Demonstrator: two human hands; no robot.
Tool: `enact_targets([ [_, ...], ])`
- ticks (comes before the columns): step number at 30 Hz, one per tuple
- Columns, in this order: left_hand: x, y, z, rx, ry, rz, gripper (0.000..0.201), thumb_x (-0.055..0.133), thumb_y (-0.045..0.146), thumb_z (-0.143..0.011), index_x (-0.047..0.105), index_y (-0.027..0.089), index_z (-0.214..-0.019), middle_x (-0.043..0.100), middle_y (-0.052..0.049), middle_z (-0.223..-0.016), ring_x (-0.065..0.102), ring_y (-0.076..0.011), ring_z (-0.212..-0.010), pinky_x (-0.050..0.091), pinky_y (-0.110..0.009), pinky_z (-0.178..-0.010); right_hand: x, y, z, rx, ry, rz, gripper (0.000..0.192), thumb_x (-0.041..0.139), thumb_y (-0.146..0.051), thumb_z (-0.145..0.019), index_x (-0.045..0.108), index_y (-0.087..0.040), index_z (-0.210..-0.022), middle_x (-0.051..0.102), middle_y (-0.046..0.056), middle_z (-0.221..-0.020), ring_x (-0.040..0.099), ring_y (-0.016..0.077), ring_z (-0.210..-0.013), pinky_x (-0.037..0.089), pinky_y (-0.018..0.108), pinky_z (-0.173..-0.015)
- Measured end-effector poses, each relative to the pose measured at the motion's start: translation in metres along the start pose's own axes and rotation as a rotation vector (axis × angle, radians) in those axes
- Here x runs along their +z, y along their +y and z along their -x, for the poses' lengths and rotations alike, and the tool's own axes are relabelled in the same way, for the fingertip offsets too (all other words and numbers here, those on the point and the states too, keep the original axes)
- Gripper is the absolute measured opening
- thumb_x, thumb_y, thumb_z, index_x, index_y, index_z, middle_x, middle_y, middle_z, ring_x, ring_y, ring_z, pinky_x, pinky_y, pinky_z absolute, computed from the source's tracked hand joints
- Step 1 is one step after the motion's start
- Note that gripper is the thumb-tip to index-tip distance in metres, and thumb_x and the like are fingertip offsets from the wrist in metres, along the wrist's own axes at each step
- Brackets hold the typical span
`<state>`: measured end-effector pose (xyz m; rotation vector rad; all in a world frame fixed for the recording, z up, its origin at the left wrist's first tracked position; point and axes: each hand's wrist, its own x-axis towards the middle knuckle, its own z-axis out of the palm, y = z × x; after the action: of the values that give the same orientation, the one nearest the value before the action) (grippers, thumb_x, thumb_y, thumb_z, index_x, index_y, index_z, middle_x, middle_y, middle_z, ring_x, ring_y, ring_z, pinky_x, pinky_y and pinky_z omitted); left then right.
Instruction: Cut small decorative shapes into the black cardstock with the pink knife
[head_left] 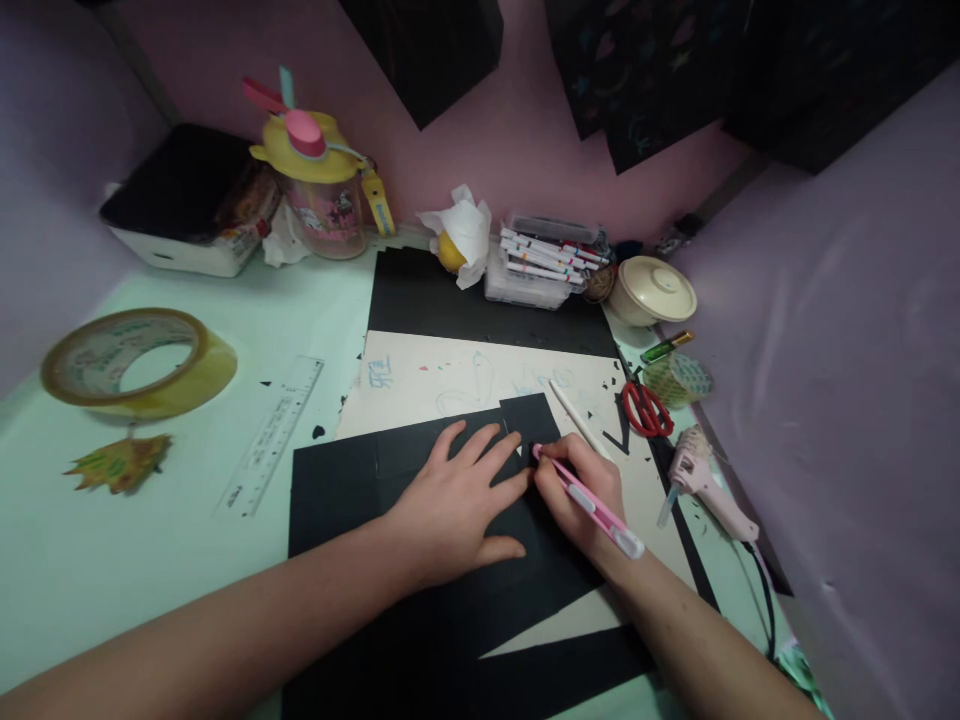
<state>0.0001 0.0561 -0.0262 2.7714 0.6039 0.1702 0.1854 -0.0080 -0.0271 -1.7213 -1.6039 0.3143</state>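
A: Entry, hands. What is recorded for the left hand?

B: It is laid flat, fingers spread, palm down on the black paper. Nothing is grasped; the sheet is pressed against the beige board beneath it.

A: And the right hand?

B: It is closed around a pink craft knife, held like a pen. The tip is set on the black paper just beside the left fingertips, near the edge of a small raised black tab.

A: Position of the sheet?

B: It is spread across the middle of the pale green table, overlapping the beige board, directly under both hands.

A: Surroundings noted?

B: A clear ruler is seen left of the paper, a roll of tape further left. Red scissors and a pink glue gun are lying to the right. A box of markers is placed by the wall.
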Motion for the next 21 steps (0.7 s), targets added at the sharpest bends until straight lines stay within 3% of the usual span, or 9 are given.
enact_targets([
  [15, -0.0008, 0.0002, 0.0006, -0.001, -0.007, 0.001, 0.065, 0.049, 0.067, -0.086, 0.046, 0.026, -0.136, 0.033, -0.012, -0.153, 0.027, -0.0365, -0.14, 0.014, -0.059, -0.111, 0.0007, 0.0026, 0.003, -0.03, 0.006, -0.046, 0.011, 0.054, -0.012, -0.08, 0.055, -0.021, -0.073, 0.057, -0.005, -0.062, 0.05, 0.0091, -0.051, 0.041, 0.021, -0.052],
  [21, -0.0002, -0.0001, -0.0007, -0.002, -0.011, 0.008, 0.066, 0.049, 0.067, -0.086, 0.045, 0.026, -0.138, 0.033, -0.013, -0.153, 0.027, -0.0366, -0.14, 0.014, -0.059, -0.111, 0.0019, 0.0043, 0.0043, 0.054, 0.083, -0.05, 0.009, 0.057, -0.013, -0.079, 0.059, -0.021, -0.074, 0.06, -0.005, -0.061, 0.052, 0.0092, -0.05, 0.04, 0.02, -0.05],
])
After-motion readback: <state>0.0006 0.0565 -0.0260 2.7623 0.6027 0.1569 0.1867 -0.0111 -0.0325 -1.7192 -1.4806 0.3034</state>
